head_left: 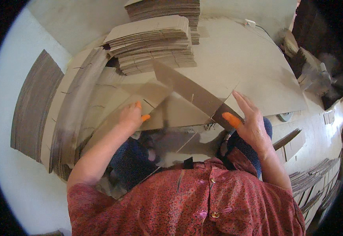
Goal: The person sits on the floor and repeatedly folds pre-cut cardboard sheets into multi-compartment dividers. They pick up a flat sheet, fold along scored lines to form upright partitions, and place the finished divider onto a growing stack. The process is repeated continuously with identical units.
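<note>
Red shirt (167,200) nearest; by worktop's near edge (291,107), tan cardboard strip (154,93) pinched by half-curled left hand (131,115), brown strip (189,90) thumbed by spread right hand (253,121), hold unclear; crossing likely, slot alignment apparently needed.

Head-worn fisheye facing down, close above cardboard strip (191,93)

A short-sleeved red shirt (171,200), speckled dark with pink motifs (200,213) and gold-toned buttons (215,214), tops dark blue flecked trousers (130,162), while orange covers (231,119) cap both thumbs (145,117) and a left finger (139,104).
</note>
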The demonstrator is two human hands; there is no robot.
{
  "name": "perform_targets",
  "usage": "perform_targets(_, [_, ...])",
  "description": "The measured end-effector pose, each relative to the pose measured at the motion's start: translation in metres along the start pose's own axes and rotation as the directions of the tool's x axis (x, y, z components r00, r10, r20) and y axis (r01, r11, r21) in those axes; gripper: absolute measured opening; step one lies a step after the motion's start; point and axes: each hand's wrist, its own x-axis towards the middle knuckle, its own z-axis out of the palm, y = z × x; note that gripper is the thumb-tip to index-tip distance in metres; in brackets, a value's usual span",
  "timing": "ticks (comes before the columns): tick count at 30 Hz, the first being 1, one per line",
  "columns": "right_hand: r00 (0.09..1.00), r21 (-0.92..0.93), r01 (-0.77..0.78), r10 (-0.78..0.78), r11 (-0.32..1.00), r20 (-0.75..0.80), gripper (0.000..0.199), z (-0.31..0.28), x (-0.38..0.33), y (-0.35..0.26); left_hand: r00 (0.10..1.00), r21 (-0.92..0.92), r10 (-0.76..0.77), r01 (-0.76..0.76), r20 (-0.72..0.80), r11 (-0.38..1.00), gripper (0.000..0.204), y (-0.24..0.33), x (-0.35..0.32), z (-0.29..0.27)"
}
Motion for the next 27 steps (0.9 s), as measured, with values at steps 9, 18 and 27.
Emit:
perform_targets(9, [0.836, -0.11, -0.164, 0.197, 0.98, 0.512, 0.035, 0.03, 0.041, -0.007, 0.99, -0.063, -0.095, 0.102, 0.108, 0.993, 0.016, -0.039, 0.034, -0.013])
perform_targets(18, [0.929, 0.145, -0.108, 0.048, 0.984, 0.366, 0.048, 0.024, 0.011, 0.001, 0.969, -0.554, -0.165, 0.24, 0.182, 0.797, 0.025, -0.104, 0.07, -0.024])
perform_targets(27, [0.971, 0.246, 0.054, -0.108, 0.968, 0.215, 0.055, 0.018, 0.025, -0.023, 0.952, -0.613, 0.25, -0.091, 0.178, 0.785, 0.023, 0.035, 0.071, -0.056])
